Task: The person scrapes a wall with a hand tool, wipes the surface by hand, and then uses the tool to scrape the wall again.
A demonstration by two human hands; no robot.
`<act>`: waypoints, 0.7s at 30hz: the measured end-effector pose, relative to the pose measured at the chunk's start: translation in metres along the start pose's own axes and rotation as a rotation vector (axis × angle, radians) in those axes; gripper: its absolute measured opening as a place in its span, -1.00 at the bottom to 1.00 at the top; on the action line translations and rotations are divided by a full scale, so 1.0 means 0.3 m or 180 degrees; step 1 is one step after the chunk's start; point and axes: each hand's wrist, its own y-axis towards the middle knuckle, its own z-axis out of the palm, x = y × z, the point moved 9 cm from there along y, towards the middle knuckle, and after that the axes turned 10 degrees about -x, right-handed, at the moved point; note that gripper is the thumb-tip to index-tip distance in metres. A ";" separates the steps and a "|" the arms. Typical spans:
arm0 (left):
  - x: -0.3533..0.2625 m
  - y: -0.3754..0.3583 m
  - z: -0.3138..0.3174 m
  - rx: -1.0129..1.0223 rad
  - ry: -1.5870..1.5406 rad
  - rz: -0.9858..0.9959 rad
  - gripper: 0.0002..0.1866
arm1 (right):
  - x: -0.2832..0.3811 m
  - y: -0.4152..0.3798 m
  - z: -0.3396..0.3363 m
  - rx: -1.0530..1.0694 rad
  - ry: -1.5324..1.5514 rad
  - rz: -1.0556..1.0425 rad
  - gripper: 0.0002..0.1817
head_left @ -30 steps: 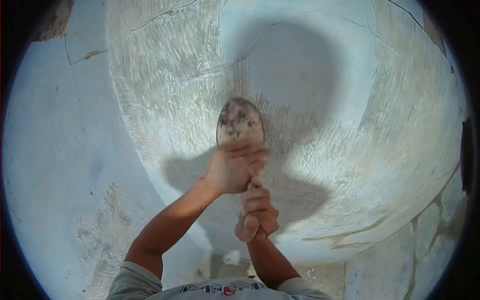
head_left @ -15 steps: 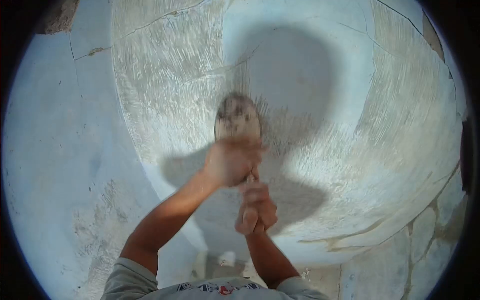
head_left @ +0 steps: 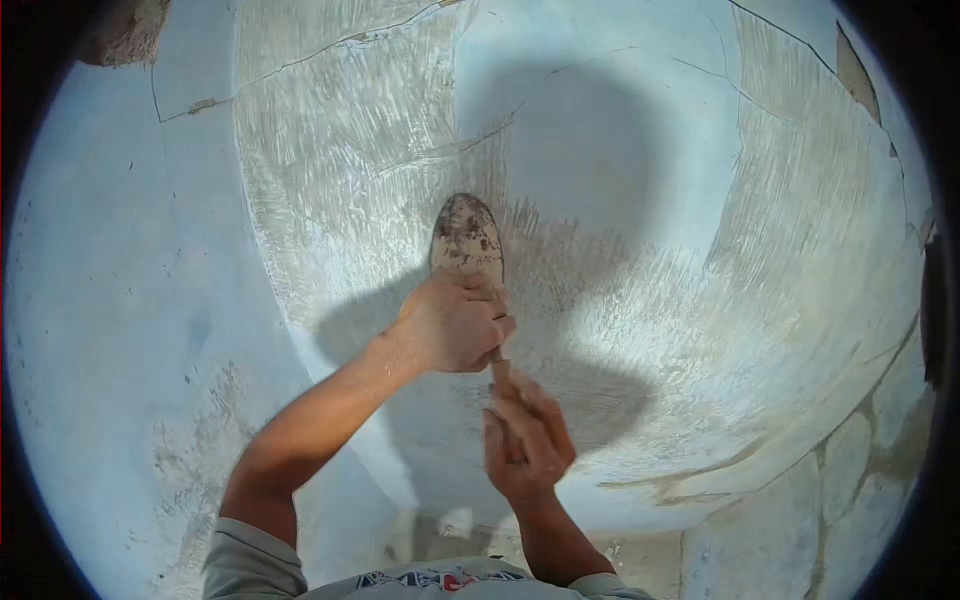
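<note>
A tool with a rounded, flat blade, pale with dark stains, lies against a scraped, ridged wall surface. My left hand is wrapped over the lower part of this tool, just below the stained tip. Below it, my right hand closes round the lower end of the tool's handle. The fingers of both hands are bent. Part of the tool is hidden under my left hand.
Smooth blue surface lies to the left, with a crack near its top. Cracked, stone-like pieces show at the lower right. A broken brown patch is at the upper left. My head's shadow falls on the wall.
My right hand has shifted slightly right and down, and its fingers have loosened somewhat round the handle. My left hand and the blade have moved a little to the left.
</note>
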 end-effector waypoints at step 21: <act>0.056 0.122 -0.054 -0.2005 -0.0237 0.0591 -0.60 | -0.306 -0.057 0.114 -0.0127 0.0732 0.1442 -0.55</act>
